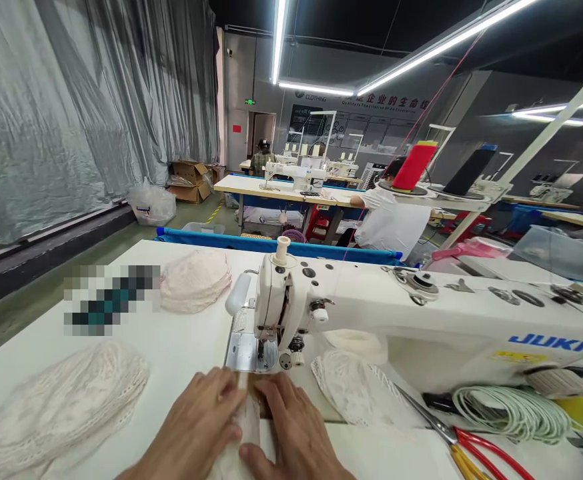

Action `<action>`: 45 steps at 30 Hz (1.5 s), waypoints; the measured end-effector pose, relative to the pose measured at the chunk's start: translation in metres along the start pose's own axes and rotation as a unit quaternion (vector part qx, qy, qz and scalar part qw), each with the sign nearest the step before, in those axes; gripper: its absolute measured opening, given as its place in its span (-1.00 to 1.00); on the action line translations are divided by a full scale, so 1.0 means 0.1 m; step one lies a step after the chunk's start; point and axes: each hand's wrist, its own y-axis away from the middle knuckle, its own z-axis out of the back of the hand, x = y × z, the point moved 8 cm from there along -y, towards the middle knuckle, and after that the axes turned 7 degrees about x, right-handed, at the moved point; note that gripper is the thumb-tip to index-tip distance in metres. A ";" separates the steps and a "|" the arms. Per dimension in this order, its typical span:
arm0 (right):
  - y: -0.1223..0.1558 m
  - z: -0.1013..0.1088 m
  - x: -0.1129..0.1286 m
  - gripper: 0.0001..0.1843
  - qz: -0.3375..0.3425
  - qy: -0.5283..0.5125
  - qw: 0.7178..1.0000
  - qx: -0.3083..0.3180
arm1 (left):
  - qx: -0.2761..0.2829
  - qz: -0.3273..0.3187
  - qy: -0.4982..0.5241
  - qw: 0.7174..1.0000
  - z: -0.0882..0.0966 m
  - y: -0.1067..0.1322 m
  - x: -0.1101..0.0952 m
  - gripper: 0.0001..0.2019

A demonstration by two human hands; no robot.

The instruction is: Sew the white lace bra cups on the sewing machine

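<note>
My left hand (194,430) and my right hand (291,427) lie side by side on a narrow strip of pale lace fabric (246,417) on the white table (181,347). Fingers of both hands are stretched flat, pressing the strip down just in front of the needle plate (245,352). The strip runs toward the presser foot (260,348) of a white JUKI sewing machine (421,313). The lower end of the strip is hidden between my hands.
Piles of lace pieces lie at the left front (56,407), at the back (195,280) and right of the needle (356,390). Red-handled scissors (466,443) and a coil of pale green cord (511,410) lie at the right. A person in white sits at the table beyond (391,217).
</note>
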 end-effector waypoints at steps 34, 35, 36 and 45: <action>0.51 0.18 0.37 -0.58 -0.181 -0.495 0.818 0.230 | 0.212 0.287 0.604 0.713 0.10 0.46 -0.17 -0.43; 0.55 0.19 0.36 -0.57 -0.187 -0.485 0.823 0.229 | 0.211 0.296 0.611 0.703 0.08 0.51 -0.18 -0.43; 0.58 0.20 0.36 -0.57 -0.191 -0.477 0.827 0.229 | 0.209 0.306 0.617 0.694 0.07 0.54 -0.18 -0.44; 0.64 0.23 0.48 -0.66 -0.179 -0.446 0.846 0.233 | 0.216 0.338 0.619 0.675 0.05 0.65 -0.26 -0.47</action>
